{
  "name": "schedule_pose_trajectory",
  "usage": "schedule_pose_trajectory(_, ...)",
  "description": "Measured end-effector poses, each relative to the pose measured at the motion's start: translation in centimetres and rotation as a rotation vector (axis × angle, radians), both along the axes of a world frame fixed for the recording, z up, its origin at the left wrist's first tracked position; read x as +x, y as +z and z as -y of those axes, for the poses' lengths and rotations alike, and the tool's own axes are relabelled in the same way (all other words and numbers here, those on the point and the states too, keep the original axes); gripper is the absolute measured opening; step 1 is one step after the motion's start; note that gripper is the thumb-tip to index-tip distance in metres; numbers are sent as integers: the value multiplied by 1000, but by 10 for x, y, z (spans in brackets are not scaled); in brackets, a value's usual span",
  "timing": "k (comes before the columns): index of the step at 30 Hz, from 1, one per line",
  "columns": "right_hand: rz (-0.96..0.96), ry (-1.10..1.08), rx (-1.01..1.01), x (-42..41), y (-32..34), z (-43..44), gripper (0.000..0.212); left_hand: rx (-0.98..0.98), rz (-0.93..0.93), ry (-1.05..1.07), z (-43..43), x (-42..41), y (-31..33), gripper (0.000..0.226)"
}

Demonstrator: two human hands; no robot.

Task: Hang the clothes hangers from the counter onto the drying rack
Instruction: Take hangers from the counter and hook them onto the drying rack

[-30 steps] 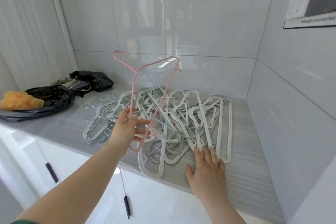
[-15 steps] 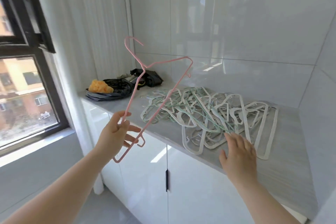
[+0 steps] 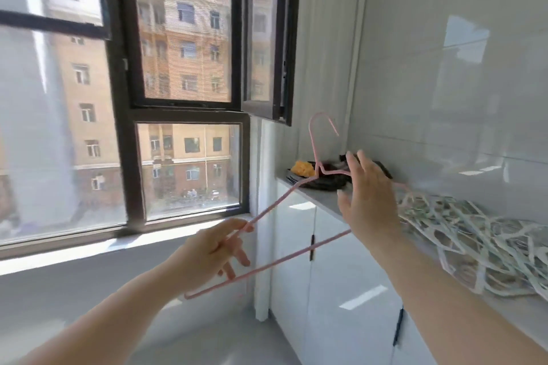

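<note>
A thin pink hanger (image 3: 281, 198) is held in the air in front of the window, hook pointing up. My left hand (image 3: 213, 249) grips its lower left corner between thumb and fingers. My right hand (image 3: 367, 201) is raised with fingers spread, close to the hanger's right shoulder; whether it touches the wire is unclear. A tangled pile of white and pale green hangers (image 3: 474, 243) lies on the grey counter (image 3: 323, 201) at the right. No drying rack is in view.
A dark-framed window (image 3: 189, 109) fills the left, with one sash (image 3: 267, 38) swung open inward above the counter's end. Black bags (image 3: 326, 181) and an orange cloth (image 3: 302, 169) sit at the counter's far end. White cabinet doors (image 3: 335, 290) stand below.
The view has swung left from the counter toward the window. My left hand carried the pink hanger along, and my right hand lifted off the hanger pile up to the pink hanger.
</note>
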State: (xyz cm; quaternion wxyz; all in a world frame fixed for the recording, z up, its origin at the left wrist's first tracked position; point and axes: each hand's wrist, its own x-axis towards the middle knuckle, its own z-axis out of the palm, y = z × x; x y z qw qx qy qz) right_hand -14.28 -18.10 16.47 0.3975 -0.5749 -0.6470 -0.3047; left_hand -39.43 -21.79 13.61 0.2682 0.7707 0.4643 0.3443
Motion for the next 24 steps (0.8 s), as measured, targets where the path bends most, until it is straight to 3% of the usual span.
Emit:
schedule_pose_trajectory(5,-7,226,22,-147,4,20,10,30,-93,198,77,-137,-1,28)
schedule_pose_trajectory(11,-37,519,-150,-300,4,61,14,41,-142,486,173,-262,4,25)
schedule_pose_trajectory(17,152,763,-297,-452,16,110,30,63,-217,789,257,-363,10,23)
schedule_pose_trajectory(24,298,988,-349,-626,28,154,30,78,-74,1104,327,-472,15,13)
